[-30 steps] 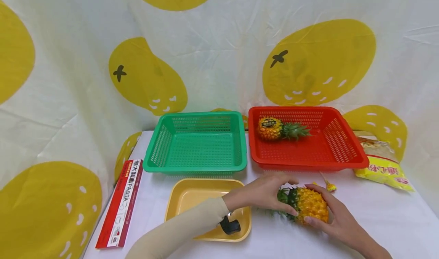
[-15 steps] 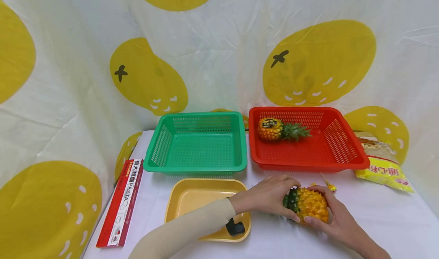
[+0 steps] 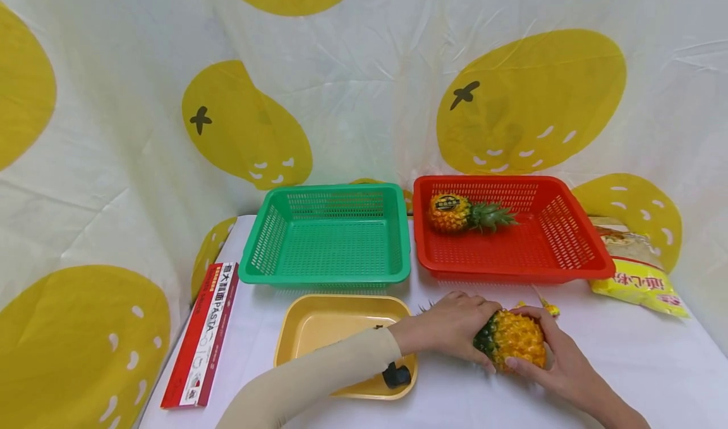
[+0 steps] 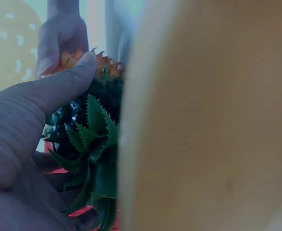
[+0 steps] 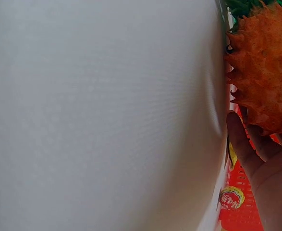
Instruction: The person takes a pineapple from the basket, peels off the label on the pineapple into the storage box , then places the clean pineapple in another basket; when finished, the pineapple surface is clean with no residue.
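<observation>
A yellow-orange pineapple (image 3: 519, 340) lies on its side on the white-covered table, its green crown pointing left. My left hand (image 3: 455, 325) grips the crown end, mostly covering the leaves in the head view. In the left wrist view the thumb (image 4: 66, 89) lies across the dark green upper part, with fingers below the spiky crown (image 4: 95, 139). My right hand (image 3: 563, 359) holds the rounded base, thumb on the near side and fingers on the far side. The right wrist view shows its fingers (image 5: 246, 144) curving under the orange base (image 5: 265, 72).
Behind stand a green basket (image 3: 335, 280) and a red basket (image 3: 512, 274) holding another pineapple (image 3: 449, 214). A yellow tray (image 3: 301, 309) lies beneath my left forearm. A pasta box (image 3: 199, 340) lies left, a yellow food bag (image 3: 643, 283) right. A small yellow-wrapped lollipop (image 3: 548, 308) lies behind the pineapple.
My left hand has shifted slightly right and closed over the crown, hiding leaves that showed earlier. The right hand and the pineapple have stayed nearly in place.
</observation>
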`<state>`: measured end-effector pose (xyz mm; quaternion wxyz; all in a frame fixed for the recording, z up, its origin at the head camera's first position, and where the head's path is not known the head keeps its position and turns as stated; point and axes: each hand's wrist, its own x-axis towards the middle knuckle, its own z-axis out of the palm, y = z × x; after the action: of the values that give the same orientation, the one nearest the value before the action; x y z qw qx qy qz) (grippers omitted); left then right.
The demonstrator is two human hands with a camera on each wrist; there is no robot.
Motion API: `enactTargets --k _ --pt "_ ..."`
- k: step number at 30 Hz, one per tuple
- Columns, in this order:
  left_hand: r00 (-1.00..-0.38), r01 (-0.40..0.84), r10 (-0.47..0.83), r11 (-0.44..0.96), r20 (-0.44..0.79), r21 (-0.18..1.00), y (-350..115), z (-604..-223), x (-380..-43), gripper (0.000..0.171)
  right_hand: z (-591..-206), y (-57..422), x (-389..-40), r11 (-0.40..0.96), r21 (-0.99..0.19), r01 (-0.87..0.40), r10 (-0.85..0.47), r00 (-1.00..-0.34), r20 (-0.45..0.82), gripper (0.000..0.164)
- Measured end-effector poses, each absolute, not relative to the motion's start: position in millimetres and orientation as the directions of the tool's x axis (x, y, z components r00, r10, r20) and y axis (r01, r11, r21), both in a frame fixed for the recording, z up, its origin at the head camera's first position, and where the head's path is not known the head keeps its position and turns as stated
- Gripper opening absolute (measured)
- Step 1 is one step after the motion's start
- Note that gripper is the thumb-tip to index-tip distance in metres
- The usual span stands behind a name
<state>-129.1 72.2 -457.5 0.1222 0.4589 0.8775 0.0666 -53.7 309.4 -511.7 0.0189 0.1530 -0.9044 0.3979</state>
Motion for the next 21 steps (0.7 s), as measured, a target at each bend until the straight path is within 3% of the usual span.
enactTargets --k 10,21 --pt "-0.557 0.821 0.820 0.567 -0.131 0.059 79 -466 -123 0.106 -514 313 -55 0.647 -0.719 -0.253 -0.241 -0.963 0.122 0.077" --pt "-0.559 0.827 0.824 0.562 -0.095 0.016 80 -468 -122 0.093 -513 312 -54 0.633 -0.728 -0.263 -0.245 -0.960 0.134 0.077"
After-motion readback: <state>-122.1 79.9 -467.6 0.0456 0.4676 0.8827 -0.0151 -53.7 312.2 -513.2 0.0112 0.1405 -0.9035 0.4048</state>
